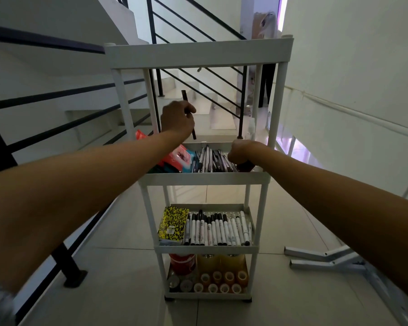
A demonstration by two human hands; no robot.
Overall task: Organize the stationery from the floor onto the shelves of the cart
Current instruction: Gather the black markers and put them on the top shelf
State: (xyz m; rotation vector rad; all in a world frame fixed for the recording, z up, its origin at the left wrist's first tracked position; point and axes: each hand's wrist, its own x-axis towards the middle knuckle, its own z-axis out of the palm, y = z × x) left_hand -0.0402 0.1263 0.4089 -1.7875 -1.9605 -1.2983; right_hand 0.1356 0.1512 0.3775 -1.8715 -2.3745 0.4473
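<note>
A white four-tier cart (205, 178) stands on the tiled floor in front of me. My left hand (177, 118) is raised above the second shelf and grips a dark pen (188, 114) held upright. My right hand (239, 153) is curled down at the right side of that shelf, over a dark object (245, 166); what it holds is unclear. Several pens (213, 160) and red and blue packets (180, 158) lie on this shelf. Below, white markers (218, 229) and a yellow-black notebook (173, 228) fill the third shelf. Tape rolls (221, 281) sit on the bottom shelf.
A black stair railing (45, 114) runs along the left, with steps behind the cart. A grey metal frame (334, 262) lies on the floor at the right. A white wall rises to the right. A person's legs (266, 88) show behind the cart.
</note>
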